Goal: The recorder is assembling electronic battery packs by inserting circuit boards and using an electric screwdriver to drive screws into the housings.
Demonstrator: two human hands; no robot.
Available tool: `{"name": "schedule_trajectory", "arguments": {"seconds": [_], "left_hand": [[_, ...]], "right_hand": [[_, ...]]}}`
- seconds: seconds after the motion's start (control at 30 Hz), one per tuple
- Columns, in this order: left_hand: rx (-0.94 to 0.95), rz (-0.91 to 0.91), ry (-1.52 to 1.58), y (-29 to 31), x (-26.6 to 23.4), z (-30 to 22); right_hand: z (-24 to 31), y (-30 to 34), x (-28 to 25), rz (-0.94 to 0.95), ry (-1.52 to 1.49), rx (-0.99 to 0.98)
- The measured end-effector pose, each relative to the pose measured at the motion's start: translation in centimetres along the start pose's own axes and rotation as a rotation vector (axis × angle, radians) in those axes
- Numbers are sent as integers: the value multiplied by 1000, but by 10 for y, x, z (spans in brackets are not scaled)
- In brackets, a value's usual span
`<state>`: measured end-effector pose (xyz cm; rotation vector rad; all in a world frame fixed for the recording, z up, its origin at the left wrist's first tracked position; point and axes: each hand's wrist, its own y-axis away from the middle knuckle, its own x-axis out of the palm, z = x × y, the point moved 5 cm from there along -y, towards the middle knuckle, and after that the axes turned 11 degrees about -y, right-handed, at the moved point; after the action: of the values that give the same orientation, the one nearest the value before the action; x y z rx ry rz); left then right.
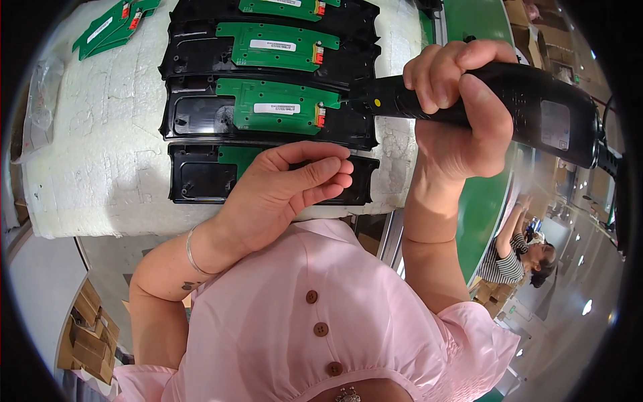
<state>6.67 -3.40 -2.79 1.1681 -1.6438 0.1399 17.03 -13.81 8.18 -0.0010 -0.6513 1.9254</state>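
Observation:
My right hand (462, 100) is wrapped around a black electric screwdriver (529, 90), held nearly level. Its tip points left and meets the right end of a green circuit board (281, 122), which lies in a black plastic housing (197, 117); the exact contact is too small to make out. My left hand (284, 181) hovers over the nearest black housing (194, 177), thumb and fingertips pinched together. Whatever they may hold is hidden. That hand covers most of the board (232, 158) in this nearest housing. Farther away, more housings carry boards with white labels and red-and-white connectors.
White foam (107, 154) supports the row of housings. Loose circuit boards (110, 32) lie at its far left, and a clear plastic bag (43, 107) is at the left edge. A green surface (485, 208) runs along the right; beyond it is a person in a striped top (502, 266).

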Motion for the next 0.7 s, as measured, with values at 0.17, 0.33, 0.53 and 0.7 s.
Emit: {"name": "schedule_trajectory", "arguments": {"seconds": [0.17, 0.33, 0.53, 0.7], "left_hand": [[6, 16, 82, -2, 1, -1], [53, 27, 183, -7, 8, -6], [74, 91, 189, -9, 13, -7], [80, 118, 209, -7, 12, -3]], "right_hand": [[6, -5, 1, 13, 6, 7], [63, 5, 20, 182, -220, -36], [98, 20, 8, 275, -227, 38], [95, 13, 20, 348, -125, 82]]}}
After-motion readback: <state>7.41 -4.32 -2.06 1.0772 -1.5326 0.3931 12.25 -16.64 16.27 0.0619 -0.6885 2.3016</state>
